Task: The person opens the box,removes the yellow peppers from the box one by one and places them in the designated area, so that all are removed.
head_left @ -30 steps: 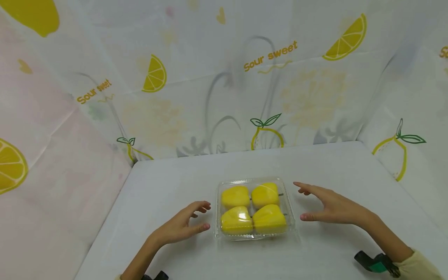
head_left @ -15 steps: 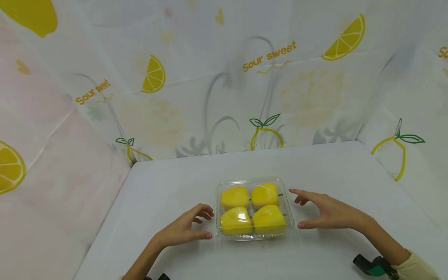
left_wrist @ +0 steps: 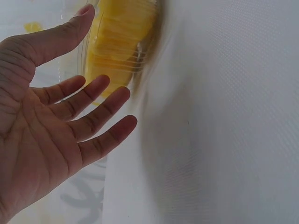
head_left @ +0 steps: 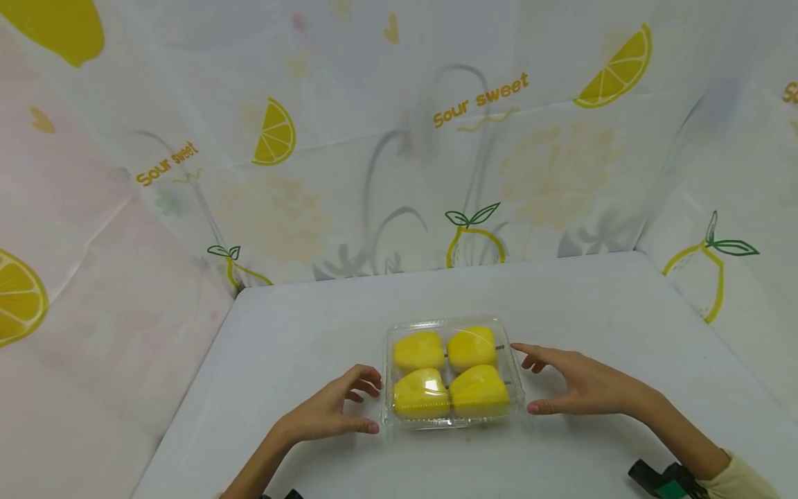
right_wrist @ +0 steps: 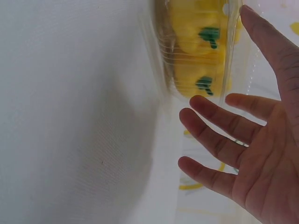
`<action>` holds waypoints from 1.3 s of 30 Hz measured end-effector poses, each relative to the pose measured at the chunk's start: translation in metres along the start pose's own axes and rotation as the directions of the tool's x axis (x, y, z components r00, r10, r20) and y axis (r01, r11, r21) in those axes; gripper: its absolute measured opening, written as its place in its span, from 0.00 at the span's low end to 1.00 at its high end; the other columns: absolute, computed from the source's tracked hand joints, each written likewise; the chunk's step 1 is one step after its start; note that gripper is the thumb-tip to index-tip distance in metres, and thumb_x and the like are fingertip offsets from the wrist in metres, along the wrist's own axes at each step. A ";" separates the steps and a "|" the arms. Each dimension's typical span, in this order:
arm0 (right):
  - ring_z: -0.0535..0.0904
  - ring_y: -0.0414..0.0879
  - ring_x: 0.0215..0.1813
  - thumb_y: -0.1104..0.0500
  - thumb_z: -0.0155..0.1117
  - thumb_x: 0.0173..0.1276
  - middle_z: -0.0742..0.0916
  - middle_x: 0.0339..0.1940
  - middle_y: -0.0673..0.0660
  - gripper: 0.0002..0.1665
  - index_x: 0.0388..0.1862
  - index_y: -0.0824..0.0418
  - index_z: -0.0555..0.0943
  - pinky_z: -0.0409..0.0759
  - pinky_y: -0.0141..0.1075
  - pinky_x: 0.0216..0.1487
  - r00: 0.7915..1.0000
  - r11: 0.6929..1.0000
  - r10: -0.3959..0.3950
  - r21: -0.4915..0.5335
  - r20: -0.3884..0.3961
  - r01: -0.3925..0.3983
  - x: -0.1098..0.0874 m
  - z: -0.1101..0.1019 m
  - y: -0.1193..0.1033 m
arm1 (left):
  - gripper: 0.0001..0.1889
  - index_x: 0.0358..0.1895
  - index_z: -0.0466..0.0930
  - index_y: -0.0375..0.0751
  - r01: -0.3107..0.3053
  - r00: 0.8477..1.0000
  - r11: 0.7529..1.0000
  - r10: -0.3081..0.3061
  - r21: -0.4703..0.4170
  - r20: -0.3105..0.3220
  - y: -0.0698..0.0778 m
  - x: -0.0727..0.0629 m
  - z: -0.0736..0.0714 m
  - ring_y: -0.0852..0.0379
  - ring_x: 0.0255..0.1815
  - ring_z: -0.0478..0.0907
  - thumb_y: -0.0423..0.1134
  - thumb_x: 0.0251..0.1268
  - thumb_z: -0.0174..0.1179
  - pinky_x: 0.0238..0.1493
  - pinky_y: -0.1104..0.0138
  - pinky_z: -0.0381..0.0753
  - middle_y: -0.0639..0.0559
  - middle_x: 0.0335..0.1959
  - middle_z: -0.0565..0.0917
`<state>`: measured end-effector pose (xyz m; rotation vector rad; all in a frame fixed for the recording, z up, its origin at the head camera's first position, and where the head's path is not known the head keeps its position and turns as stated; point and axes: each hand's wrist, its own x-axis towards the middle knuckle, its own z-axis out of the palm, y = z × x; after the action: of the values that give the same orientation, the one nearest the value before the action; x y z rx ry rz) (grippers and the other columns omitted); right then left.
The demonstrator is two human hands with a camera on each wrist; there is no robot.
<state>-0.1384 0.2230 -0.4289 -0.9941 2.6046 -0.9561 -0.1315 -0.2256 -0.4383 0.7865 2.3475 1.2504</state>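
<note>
A clear lidded plastic box (head_left: 450, 423) stands on the white table in the head view. Inside it are several yellow bell peppers (head_left: 479, 391), lying on their sides in two rows. Their green stems (right_wrist: 205, 84) show through the box wall in the right wrist view. My left hand (head_left: 327, 410) is just off the box's left side, thumb and fingers spread apart with nothing between them. On the opposite side my right hand (head_left: 582, 382) faces the box, index fingertip right at the right rim and thumb near the front right corner.
The white table (head_left: 318, 319) spreads around the box, with its back edge against a lemon-print cloth (head_left: 374, 173) that also hangs at both sides. A black and green wrist strap (head_left: 670, 482) sits by the right sleeve (head_left: 738, 478).
Both hands have moved inward toward the box and slightly nearer the front edge, the right hand more than the left. The box has stayed in place.
</note>
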 end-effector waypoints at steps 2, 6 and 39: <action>0.77 0.45 0.53 0.37 0.70 0.61 0.81 0.56 0.46 0.51 0.77 0.53 0.60 0.78 0.53 0.49 1.000 1.000 -0.003 -0.003 -0.003 0.003 0.000 0.001 0.000 | 0.36 0.62 0.65 0.45 0.001 1.000 1.000 -0.001 -0.011 0.001 0.000 0.000 0.001 0.50 0.58 0.75 0.43 0.53 0.76 0.57 0.56 0.75 0.55 0.57 0.74; 0.77 0.45 0.53 0.35 0.68 0.61 0.80 0.55 0.45 0.52 0.78 0.52 0.59 0.78 0.52 0.50 1.000 1.000 0.007 -0.009 0.002 -0.007 -0.001 0.003 0.000 | 0.35 0.62 0.65 0.44 0.005 1.000 0.999 -0.005 -0.034 0.000 0.000 0.000 0.004 0.47 0.57 0.75 0.43 0.54 0.75 0.57 0.56 0.76 0.52 0.56 0.74; 0.78 0.44 0.50 0.34 0.67 0.63 0.82 0.52 0.46 0.55 0.79 0.56 0.55 0.80 0.47 0.48 0.999 0.999 0.041 0.012 0.027 -0.042 -0.002 0.008 -0.002 | 0.36 0.62 0.58 0.35 -0.036 0.998 0.969 0.046 -0.244 0.036 -0.003 0.003 0.009 0.46 0.55 0.75 0.35 0.56 0.73 0.52 0.55 0.79 0.40 0.55 0.71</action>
<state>-0.1328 0.2190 -0.4336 -0.9395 2.5841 -0.9419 -0.1301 -0.2193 -0.4461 0.7741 2.1029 1.4897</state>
